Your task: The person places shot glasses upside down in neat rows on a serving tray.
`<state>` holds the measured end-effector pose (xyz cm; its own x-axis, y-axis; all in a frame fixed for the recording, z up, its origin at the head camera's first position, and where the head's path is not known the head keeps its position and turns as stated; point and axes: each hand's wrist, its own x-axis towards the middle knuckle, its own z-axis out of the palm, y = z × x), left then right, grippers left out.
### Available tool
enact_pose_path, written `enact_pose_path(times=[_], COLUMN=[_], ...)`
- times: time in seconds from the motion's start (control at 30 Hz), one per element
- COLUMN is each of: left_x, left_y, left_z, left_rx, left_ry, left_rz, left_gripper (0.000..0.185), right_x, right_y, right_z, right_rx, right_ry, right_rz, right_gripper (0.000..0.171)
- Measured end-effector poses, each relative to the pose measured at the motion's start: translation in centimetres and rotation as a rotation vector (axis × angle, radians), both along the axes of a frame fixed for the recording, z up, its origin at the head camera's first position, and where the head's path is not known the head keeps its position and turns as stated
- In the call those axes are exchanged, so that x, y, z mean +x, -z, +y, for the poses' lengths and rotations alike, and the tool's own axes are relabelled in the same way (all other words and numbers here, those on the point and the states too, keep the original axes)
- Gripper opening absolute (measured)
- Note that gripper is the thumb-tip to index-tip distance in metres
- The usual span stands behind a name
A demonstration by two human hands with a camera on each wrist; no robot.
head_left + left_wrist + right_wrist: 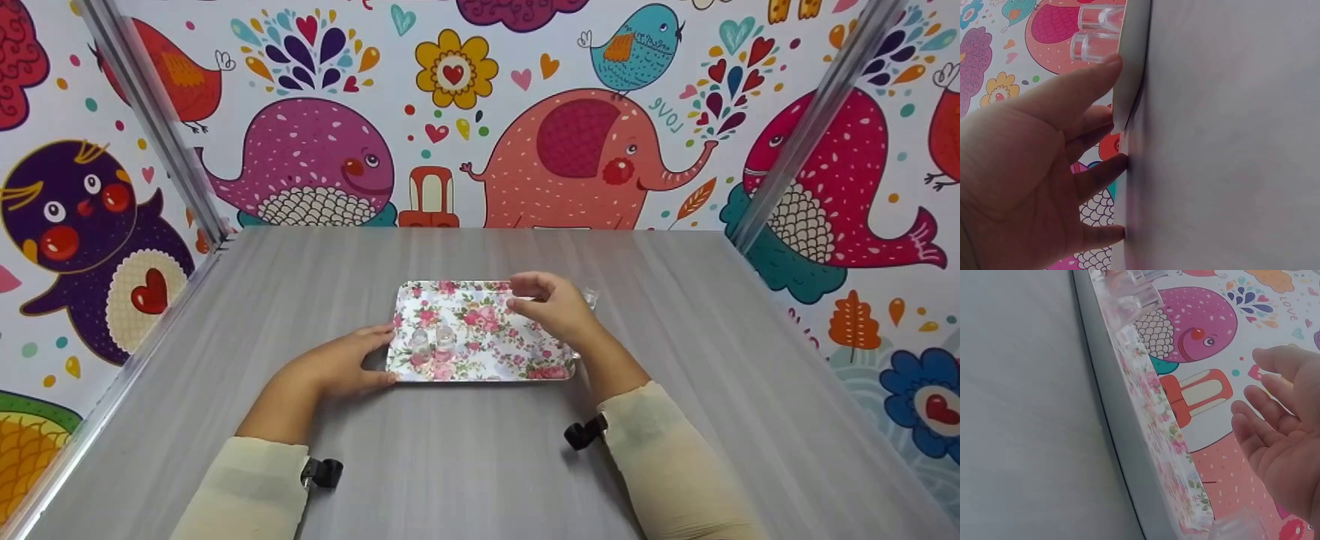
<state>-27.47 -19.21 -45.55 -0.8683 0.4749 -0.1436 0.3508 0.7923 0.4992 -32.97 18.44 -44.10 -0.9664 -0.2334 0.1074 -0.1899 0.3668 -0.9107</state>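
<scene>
A floral tray (pixel 495 349) with pink roses lies on the grey table. Two small clear cups (pixel 445 339) stand side by side on its left part. My left hand (pixel 349 364) is at the tray's left end; in the left wrist view its thumb (pixel 1107 70) touches the rim and the other fingers reach down beside it. Over the tray's right part hovers my right hand (pixel 559 307), fingers loosely bent with nothing between them. Beyond that hand another clear object (pixel 592 298) shows, mostly hidden; the right wrist view catches part of it by the tray's end.
The grey tabletop (pixel 450 465) extends around the tray on all sides. Cartoon-printed walls (pixel 465 165) enclose the back and both sides, with metal posts (pixel 169 127) at the corners. A black strap mount (pixel 324 472) sits on each sleeve.
</scene>
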Motion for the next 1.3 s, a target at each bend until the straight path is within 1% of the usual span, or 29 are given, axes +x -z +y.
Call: enact_pose_path(times=[0.13,0.3,0.47,0.63,0.77,0.9,1.07,1.2,1.3], left_x=[-0.1,-0.2,-0.1,-0.1,-0.1,0.0,0.2,0.2,0.2], left_y=[0.0,0.0,-0.1,-0.1,-0.1,-0.1,-0.3,-0.3,-0.3], left_z=[0.0,0.1,0.1,0.0,0.0,0.0,0.1,0.1,0.1], left_rx=[-0.012,-0.011,-0.007,-0.006,-0.006,-0.006,0.001,-0.006,-0.009], left_ry=[-0.002,-0.006,-0.004,-0.006,-0.01,-0.008,-0.005,-0.015,-0.018], left_rz=[-0.005,-0.005,-0.007,-0.002,-0.005,-0.001,-0.001,-0.009,-0.013], left_gripper=[0.083,0.082,0.082,0.082,0.082,0.082,0.082,0.081,0.081], right_x=[-0.1,-0.5,-1.0,-1.5,-2.0,-2.2,-2.5,-3.0,-3.4], right_y=[0.0,-0.1,-0.6,-1.2,-1.3,-1.0,-0.5,0.2,1.0], right_z=[0.8,2.2,3.8,6.1,7.7,8.7,9.4,9.8,10.1], right_rx=[0.003,0.014,-0.02,-0.076,-0.074,-0.05,-0.05,-0.047,-0.037], right_ry=[0.032,0.081,0.161,0.236,0.279,0.327,0.376,0.386,0.382], right_rz=[-0.014,-0.01,-0.022,-0.002,0.003,0.004,-0.007,-0.027,-0.064], right_gripper=[0.043,0.045,0.048,0.048,0.047,0.049,0.053,0.063,0.068])
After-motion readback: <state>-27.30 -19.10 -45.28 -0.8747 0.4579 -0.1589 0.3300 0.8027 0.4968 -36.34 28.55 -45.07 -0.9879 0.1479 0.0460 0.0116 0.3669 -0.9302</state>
